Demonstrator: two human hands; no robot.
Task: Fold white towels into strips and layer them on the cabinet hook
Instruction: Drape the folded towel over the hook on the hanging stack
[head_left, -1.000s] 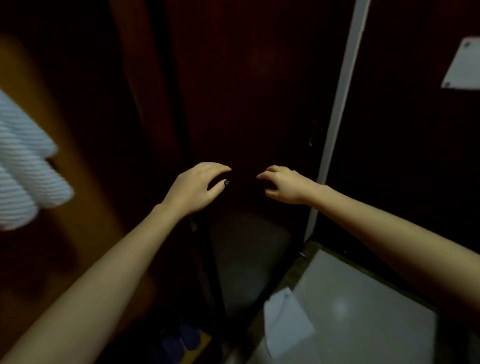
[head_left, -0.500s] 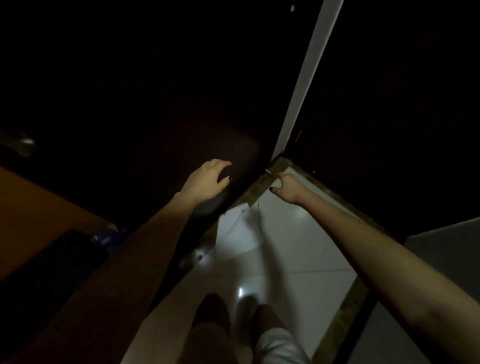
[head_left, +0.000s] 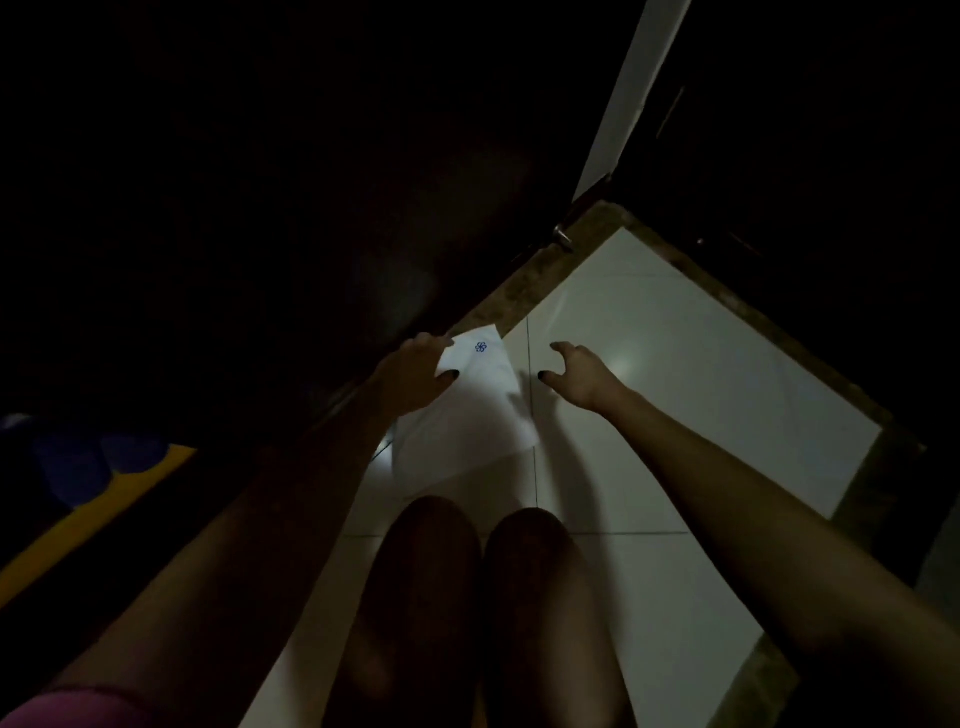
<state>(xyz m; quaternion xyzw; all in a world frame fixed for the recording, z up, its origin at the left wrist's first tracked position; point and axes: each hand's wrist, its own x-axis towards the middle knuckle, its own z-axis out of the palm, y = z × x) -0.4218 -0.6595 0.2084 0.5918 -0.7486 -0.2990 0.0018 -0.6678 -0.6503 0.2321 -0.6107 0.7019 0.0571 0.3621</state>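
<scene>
Towel (head_left: 478, 415): white, thin, limp, likely light; blue mark near corner. Left hand (head_left: 415, 376) pinches its far edge. Right hand (head_left: 584, 374) loosely spread, empty; best takes opposite edge.

The room is dim. Glossy pale floor tiles (head_left: 675, 415) fill the middle and right of the frame, with a small glare spot (head_left: 621, 366) near the centre. A mottled stone border (head_left: 519, 296) edges them. A dark cabinet (head_left: 311, 182) takes the upper left, a white strip (head_left: 628, 88) runs up at the upper right beside a dark door (head_left: 831, 156), and a yellow surface (head_left: 104, 509) shows at the lower left.
</scene>
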